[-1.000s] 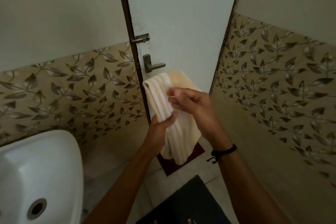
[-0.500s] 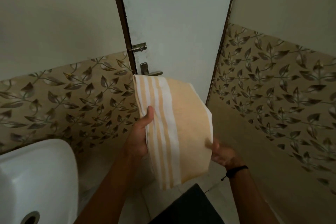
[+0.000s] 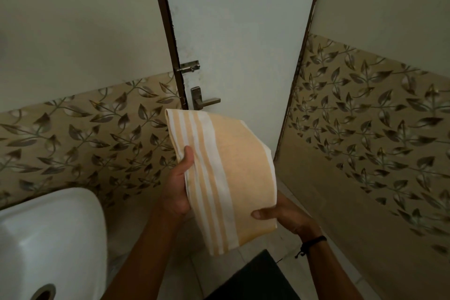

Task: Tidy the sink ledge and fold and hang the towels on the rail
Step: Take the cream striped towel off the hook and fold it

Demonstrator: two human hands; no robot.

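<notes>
Left hand, thumb over the striped edge, fingers hidden behind; right hand pinches the lower corner, thumb on top. Both grip the towel taut, probably to square its fold, just below the door handle. No rail visible.

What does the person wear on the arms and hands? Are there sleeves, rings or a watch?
No sleeve is visible. The right wrist carries a thin black cord bracelet with a knot and short loose ends. The left hand and right hand show no ring or watch.
</notes>
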